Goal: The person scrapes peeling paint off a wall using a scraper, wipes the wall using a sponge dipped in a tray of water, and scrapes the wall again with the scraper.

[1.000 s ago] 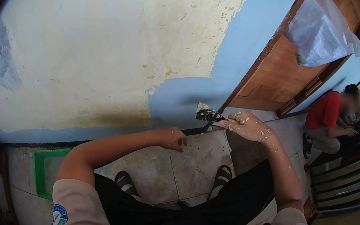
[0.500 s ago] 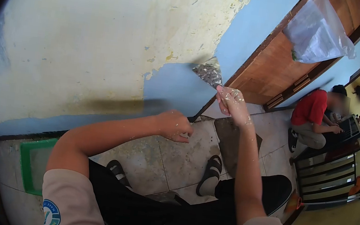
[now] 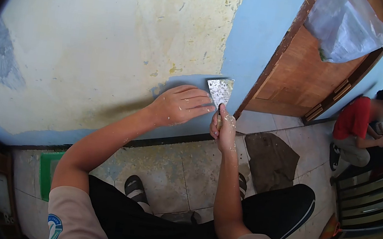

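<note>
My right hand (image 3: 224, 129) is closed around the handle of a paint scraper (image 3: 220, 90), its wide metal blade pointing up and speckled with paint flecks. Just left of the blade, my left hand (image 3: 181, 105) is raised with fingers stretched out and holds nothing; its fingertips come close to the blade, and I cannot tell whether they touch. Paint crumbs stick to both hands. Behind them stands the wall (image 3: 115, 37), its upper part a bare cream patch with ragged edges, bordered by light blue paint at the right and along the bottom.
A brown wooden door (image 3: 299, 71) with a plastic bag (image 3: 348, 31) hanging on it is at the right. Dark cloth (image 3: 270, 161) lies on the tiles. A green-framed object (image 3: 45, 175) sits at the left. A person in a red shirt (image 3: 352, 119) crouches by a black bench (image 3: 370, 191).
My left hand has risen from low by the floor toward the blade, its fingers opening out. The scraper has turned more upright and moved slightly down. The camera view has shifted left.
</note>
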Action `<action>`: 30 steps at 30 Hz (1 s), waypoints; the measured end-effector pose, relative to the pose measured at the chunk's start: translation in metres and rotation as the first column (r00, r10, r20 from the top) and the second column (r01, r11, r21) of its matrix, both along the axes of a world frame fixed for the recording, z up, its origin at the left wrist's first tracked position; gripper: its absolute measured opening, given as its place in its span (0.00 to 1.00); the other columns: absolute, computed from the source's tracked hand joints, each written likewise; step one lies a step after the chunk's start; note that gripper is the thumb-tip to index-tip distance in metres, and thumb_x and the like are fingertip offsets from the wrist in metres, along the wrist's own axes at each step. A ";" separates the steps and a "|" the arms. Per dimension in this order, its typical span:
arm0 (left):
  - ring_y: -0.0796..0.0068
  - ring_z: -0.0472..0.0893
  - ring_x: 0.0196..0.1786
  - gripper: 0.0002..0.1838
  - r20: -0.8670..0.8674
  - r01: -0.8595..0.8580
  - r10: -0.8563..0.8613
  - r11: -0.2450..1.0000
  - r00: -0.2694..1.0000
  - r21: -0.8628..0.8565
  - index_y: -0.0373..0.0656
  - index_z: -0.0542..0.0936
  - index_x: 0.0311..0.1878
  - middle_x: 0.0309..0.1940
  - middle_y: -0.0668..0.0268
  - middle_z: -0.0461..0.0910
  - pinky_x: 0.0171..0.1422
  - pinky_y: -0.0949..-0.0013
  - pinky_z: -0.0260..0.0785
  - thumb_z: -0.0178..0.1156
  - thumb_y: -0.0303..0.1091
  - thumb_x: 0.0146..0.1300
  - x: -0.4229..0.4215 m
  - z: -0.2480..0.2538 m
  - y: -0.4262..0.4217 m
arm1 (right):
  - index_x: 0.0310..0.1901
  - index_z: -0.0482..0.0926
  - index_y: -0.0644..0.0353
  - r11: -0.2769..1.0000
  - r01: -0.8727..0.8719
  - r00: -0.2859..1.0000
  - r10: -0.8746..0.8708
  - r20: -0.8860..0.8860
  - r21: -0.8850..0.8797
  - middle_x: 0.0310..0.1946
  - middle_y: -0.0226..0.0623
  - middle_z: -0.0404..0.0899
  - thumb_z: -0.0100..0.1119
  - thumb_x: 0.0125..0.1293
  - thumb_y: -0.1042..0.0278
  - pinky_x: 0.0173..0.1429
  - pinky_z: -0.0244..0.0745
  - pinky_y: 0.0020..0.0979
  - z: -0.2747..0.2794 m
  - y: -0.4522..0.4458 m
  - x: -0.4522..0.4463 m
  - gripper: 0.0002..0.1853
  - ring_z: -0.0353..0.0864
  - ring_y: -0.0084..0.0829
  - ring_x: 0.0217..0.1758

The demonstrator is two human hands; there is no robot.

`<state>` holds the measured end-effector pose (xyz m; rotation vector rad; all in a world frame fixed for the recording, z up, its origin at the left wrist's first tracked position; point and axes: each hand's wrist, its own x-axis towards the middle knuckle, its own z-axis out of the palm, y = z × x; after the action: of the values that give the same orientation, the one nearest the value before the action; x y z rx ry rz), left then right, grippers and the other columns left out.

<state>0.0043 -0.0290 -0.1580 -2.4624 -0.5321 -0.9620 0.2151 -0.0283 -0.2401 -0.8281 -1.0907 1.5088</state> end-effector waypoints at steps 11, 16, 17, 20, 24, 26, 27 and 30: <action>0.68 0.82 0.64 0.18 -0.085 -0.002 0.009 0.997 0.996 0.074 0.42 0.87 0.52 0.55 0.65 0.86 0.74 0.62 0.74 0.64 0.29 0.58 0.021 0.008 0.038 | 0.25 0.68 0.54 0.996 -0.021 1.000 0.020 -0.004 -0.082 0.11 0.24 0.59 0.48 0.82 0.42 0.16 0.49 0.24 0.019 -0.006 -0.022 0.29 0.56 0.19 0.10; 0.67 0.85 0.62 0.17 -0.108 -0.002 0.004 1.000 0.994 0.019 0.43 0.88 0.52 0.56 0.65 0.87 0.71 0.62 0.77 0.69 0.26 0.58 0.024 0.009 0.042 | 0.25 0.68 0.55 0.994 -0.004 0.998 -0.003 -0.067 -0.105 0.11 0.24 0.59 0.49 0.81 0.42 0.16 0.48 0.24 0.014 -0.003 -0.024 0.29 0.55 0.18 0.10; 0.67 0.85 0.62 0.17 -0.110 0.001 0.001 1.000 0.994 0.016 0.43 0.88 0.52 0.56 0.65 0.87 0.71 0.62 0.77 0.69 0.26 0.58 0.024 0.008 0.042 | 0.25 0.68 0.55 0.994 -0.001 0.998 -0.006 -0.069 -0.108 0.11 0.24 0.59 0.49 0.81 0.42 0.16 0.48 0.24 0.014 -0.002 -0.023 0.29 0.55 0.18 0.10; 0.68 0.85 0.62 0.16 -0.092 -0.012 0.015 0.999 0.996 0.034 0.44 0.88 0.52 0.56 0.65 0.87 0.70 0.62 0.78 0.68 0.27 0.59 0.026 0.006 0.040 | 0.24 0.67 0.55 0.992 -0.008 0.999 0.002 -0.053 -0.128 0.12 0.24 0.59 0.50 0.81 0.42 0.15 0.48 0.24 0.015 -0.002 -0.019 0.29 0.55 0.18 0.10; 0.70 0.84 0.62 0.17 -0.072 -0.026 0.030 0.998 0.997 0.057 0.43 0.89 0.51 0.55 0.66 0.87 0.71 0.63 0.77 0.66 0.28 0.58 0.025 0.005 0.040 | 0.23 0.66 0.55 0.990 -0.040 0.997 0.032 -0.067 -0.132 0.13 0.23 0.59 0.50 0.81 0.43 0.14 0.46 0.24 0.018 -0.003 -0.018 0.29 0.55 0.18 0.10; 0.70 0.84 0.62 0.16 -0.074 -0.030 0.034 0.998 0.997 0.057 0.43 0.89 0.51 0.55 0.67 0.88 0.71 0.63 0.77 0.66 0.28 0.58 0.023 0.005 0.042 | 0.23 0.66 0.55 0.988 -0.051 0.996 0.039 -0.082 -0.147 0.13 0.23 0.59 0.50 0.81 0.43 0.14 0.45 0.24 0.017 -0.002 -0.020 0.29 0.55 0.18 0.10; 0.71 0.84 0.62 0.16 -0.078 -0.021 0.026 0.998 0.997 0.064 0.44 0.89 0.50 0.55 0.67 0.88 0.71 0.64 0.77 0.66 0.29 0.58 0.022 0.005 0.043 | 0.23 0.66 0.54 0.989 -0.038 0.994 0.023 -0.108 -0.145 0.12 0.23 0.59 0.50 0.81 0.43 0.14 0.45 0.24 0.016 -0.002 -0.023 0.29 0.55 0.18 0.10; 0.72 0.84 0.62 0.15 -0.072 -0.010 0.016 0.997 0.997 0.082 0.45 0.89 0.50 0.55 0.68 0.88 0.71 0.64 0.77 0.66 0.29 0.58 0.020 0.008 0.047 | 0.23 0.66 0.54 0.991 -0.008 0.990 -0.010 -0.138 -0.130 0.12 0.23 0.59 0.50 0.81 0.43 0.13 0.45 0.24 0.016 0.000 -0.034 0.30 0.55 0.18 0.10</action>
<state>0.0247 0.0176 -0.1503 -2.4081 -0.4749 -0.8677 0.1806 -0.0284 -0.2245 -0.7998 -0.8972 1.6253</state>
